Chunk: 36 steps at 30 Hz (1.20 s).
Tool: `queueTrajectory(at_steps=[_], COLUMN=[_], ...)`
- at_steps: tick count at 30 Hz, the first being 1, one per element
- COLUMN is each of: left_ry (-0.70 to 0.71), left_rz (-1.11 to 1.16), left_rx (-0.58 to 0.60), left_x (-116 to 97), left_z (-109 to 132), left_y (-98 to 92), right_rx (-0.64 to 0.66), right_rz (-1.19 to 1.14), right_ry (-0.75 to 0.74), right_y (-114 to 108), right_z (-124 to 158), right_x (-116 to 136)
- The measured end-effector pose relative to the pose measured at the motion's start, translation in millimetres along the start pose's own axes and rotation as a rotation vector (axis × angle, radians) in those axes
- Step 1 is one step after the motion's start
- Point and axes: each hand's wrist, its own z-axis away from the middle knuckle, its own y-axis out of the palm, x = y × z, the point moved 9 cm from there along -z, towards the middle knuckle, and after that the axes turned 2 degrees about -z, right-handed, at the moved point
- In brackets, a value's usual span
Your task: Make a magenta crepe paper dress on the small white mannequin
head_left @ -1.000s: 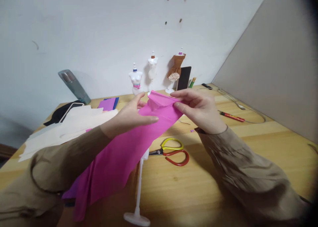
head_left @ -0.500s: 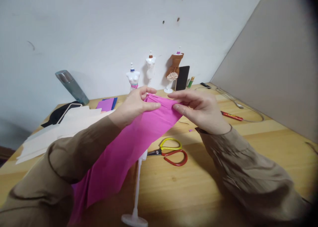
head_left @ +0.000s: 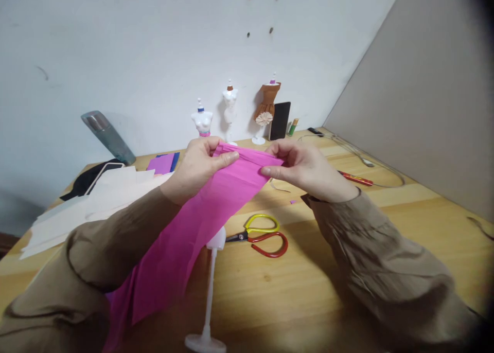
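Observation:
A long, thin magenta sheet [head_left: 196,224], crepe paper or cloth by its look, slants from my hands down to the lower left. Small folds run along its top edge. My left hand [head_left: 196,165] pinches that edge at its left end, thumb in front and fingers behind. At the right corner, my right hand [head_left: 304,168] grips the same edge between thumb and curled fingers. Below it stands a small mannequin on a white stand [head_left: 209,296]; the sheet hides most of its body. Scissors [head_left: 266,234] with one yellow and one red handle lie just right of the stand.
Several small mannequins stand along the wall, one in a brown dress [head_left: 267,103]. Nearby are a phone [head_left: 280,120], a green-and-gold tube [head_left: 293,127] and a cable. White sheets [head_left: 111,193], pink paper [head_left: 160,163] and a leaning bottle [head_left: 110,137] occupy the left. A red pen-like tool [head_left: 357,178] lies right.
My right fingers have curled in behind the sheet's corner, where they were stretched out before. The top edge now looks straighter between my hands. The view has shifted slightly.

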Motion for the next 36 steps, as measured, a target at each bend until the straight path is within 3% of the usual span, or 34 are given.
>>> queueTrajectory(at_steps=[5,10,13,19,23,28,36], left_ry=[0.006,0.039,0.076,0.030,0.032,0.010,0.002], left_rz=[-0.113,-0.249,-0.310,-0.291,-0.297,-0.163,-0.117], left_rx=[-0.052,0.008,-0.038,0.036,0.083,0.188,0.170], left_x=[-4,-22,-29,-21,-19,-9,-6], left_z=[4,10,8,-3,-5,-4,-1], left_y=[-3.9,9.4,9.0,18.1,28.3,42.0,41.1], right_rx=[-0.031,-0.059,-0.036,-0.015,0.098,0.097,0.039], right_rz=[0.012,-0.026,-0.037,0.138,0.255,0.174,0.099], right_ry=[-0.003,0.008,0.009,-0.073,-0.059,-0.062,-0.092], right_y=[-5,-9,-10,-10,5,4,0], right_z=[-1,-2,-2,-3,-2,0,0], right_x=[1,-2,-3,10,10,9,13])
